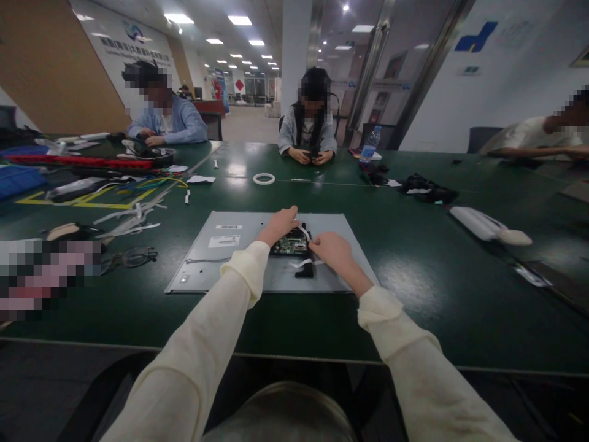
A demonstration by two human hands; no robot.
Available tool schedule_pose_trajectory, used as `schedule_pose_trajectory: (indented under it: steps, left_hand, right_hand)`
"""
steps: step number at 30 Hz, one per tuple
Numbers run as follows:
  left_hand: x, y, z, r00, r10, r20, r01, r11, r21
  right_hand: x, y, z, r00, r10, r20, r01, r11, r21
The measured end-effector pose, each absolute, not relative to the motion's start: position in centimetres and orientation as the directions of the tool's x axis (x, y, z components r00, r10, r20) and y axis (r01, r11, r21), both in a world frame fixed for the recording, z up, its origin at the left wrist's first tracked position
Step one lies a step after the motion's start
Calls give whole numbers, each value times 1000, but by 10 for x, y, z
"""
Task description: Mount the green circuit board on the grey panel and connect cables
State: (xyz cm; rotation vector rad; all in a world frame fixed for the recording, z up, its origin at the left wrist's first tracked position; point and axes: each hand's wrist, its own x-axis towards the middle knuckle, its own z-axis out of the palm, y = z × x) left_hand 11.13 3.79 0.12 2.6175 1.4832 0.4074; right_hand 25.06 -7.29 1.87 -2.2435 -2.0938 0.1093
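A grey metal panel [221, 264] with labels lies flat on the table before me. A green circuit board [289, 247] in a black surround sits near its middle. A narrow white strip [305, 232], perhaps tape or flat cable, spans the gap between my hands above the board. My left hand [278, 226] is closed at the strip's far end, its fingertips partly hidden. My right hand [338, 253] pinches the near end at the board's right edge. Below, another white strip [301, 264] curls over a black piece [304, 272] on the panel.
Eyeglasses [133, 256] and loose pale strips [138, 215] lie to the left, near cables and a blue bin [21, 181]. Beyond the panel is a white ring [264, 178]. A white device [478, 224] and black bundle [427, 187] lie right. Several people sit around the table [414, 276].
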Motion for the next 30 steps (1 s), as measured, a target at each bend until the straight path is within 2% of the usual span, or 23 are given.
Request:
schedule_pose_trajectory:
  steps: [10, 13, 15, 16, 18, 19, 21, 22, 24, 26, 27, 30]
  left_hand:
    - [110, 36, 0, 469, 865, 179, 849, -498, 178]
    - [111, 34, 2, 452, 877, 166, 866, -475, 155]
    - [111, 33, 5, 457, 876, 154, 864, -478, 157]
    - [111, 33, 7, 462, 875, 147, 862, -481, 157]
    - [110, 30, 14, 472, 868, 152, 854, -493, 164]
    - [110, 28, 19, 479, 861, 170, 844, -505, 182]
    - [109, 22, 31, 493, 838, 236, 789, -545, 286]
    - [108, 18, 37, 495, 825, 271, 731, -564, 383]
    - [107, 7, 48, 485, 830, 275, 562, -537, 629]
    - [104, -5, 56, 495, 856, 149, 405, -379, 832]
    - [101, -12, 57, 531, 842, 96, 347, -320, 882]
    - [93, -29, 53, 646, 761, 64, 265, -302, 916]
  right_hand:
    - [245, -89, 17, 28, 1000, 8, 1000, -28, -14]
    - [246, -89, 14, 28, 999, 31, 999, -27, -40]
    - [250, -87, 13, 26, 998, 58, 990, -18, -138]
    - [254, -86, 13, 23, 997, 80, 974, -4, -226]
    - [260, -84, 17, 26, 994, 103, 873, 27, -486]
    - [263, -83, 19, 24, 996, 88, 762, 38, -646]
    - [266, -84, 25, -36, 999, -4, 419, 11, -908]
    - [266, -84, 27, -108, 992, -58, 235, -31, -972]
    - [266, -86, 29, -299, 947, -114, -25, -127, -992]
    - [263, -87, 27, -460, 878, -129, -109, -200, -974]
    - [262, -87, 25, -510, 850, -131, -115, -218, -969]
    - [258, -90, 21, -552, 822, -137, -76, -214, -974]
